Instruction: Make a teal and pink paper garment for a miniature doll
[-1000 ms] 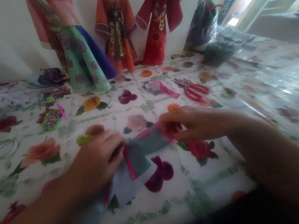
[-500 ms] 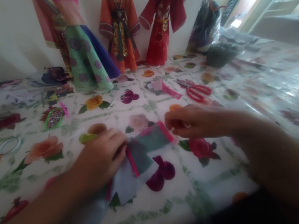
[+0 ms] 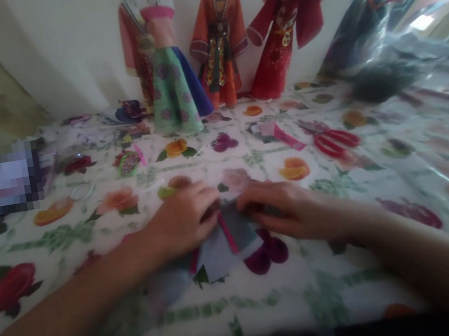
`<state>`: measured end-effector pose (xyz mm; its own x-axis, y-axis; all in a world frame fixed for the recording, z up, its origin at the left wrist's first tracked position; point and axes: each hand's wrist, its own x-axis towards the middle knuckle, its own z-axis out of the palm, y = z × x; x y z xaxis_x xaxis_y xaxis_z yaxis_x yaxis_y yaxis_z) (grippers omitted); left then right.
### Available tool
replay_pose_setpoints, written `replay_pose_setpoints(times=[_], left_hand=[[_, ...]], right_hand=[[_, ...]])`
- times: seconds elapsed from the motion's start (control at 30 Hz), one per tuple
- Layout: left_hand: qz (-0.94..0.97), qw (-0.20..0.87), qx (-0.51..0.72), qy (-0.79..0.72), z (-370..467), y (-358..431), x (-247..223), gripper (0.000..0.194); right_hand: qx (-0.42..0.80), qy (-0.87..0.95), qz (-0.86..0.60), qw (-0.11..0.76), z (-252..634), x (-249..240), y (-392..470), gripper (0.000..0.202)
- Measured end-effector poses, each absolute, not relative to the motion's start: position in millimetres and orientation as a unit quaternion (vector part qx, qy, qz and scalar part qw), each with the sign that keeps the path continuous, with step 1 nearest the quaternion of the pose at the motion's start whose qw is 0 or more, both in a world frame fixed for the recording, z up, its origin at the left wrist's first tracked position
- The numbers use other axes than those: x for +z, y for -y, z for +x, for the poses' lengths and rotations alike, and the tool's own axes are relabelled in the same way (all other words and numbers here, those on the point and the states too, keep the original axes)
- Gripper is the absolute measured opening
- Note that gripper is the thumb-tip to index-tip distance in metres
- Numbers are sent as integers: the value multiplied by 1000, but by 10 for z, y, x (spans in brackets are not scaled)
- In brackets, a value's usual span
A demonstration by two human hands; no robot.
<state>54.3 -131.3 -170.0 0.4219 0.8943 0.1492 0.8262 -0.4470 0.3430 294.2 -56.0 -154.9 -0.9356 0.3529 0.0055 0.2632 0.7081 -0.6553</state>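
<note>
A small grey-green fabric piece (image 3: 241,233) with a pink edge strip lies over the flowered tablecloth, in front of me. My left hand (image 3: 189,216) is closed on its upper left part, beside the pink strip. My right hand (image 3: 277,208) holds its upper right part, with curled fingers close to the left hand. Pale whitish fabric (image 3: 217,257) spreads below the left hand and under the wrist. The fingertips are blurred and partly hidden.
Red-handled scissors (image 3: 333,142) and a pink strip (image 3: 288,136) lie beyond my right hand. Small doll dresses (image 3: 173,91) stand along the wall. A green pin holder (image 3: 129,163) and a white ring (image 3: 81,191) are at left, plastic bags (image 3: 384,77) at right.
My right hand has moved from the piece's far right end to beside my left hand and closed on the fabric. The camera view has turned left.
</note>
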Motion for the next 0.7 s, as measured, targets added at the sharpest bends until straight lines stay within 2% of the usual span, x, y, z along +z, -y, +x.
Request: replay_pose_setpoints(times=[0.3,0.5,0.63,0.7], left_hand=[[798,235,9,-555,257,1335,-1195,14],[785,254,-11,-565,394,1345,-1204,18],[779,241,-24,-578,524,1320,-1228,10],[791,231,-18,-567,554,1285,-1254,13]], right_hand=[[305,934,-175,70,2913,-1643,567,22],[299,934,-180,78,2903,-1671,581,22],[296,934,-178,92,2884,-1667,605,22],[293,934,-181,97,2883,-1646,617,22]])
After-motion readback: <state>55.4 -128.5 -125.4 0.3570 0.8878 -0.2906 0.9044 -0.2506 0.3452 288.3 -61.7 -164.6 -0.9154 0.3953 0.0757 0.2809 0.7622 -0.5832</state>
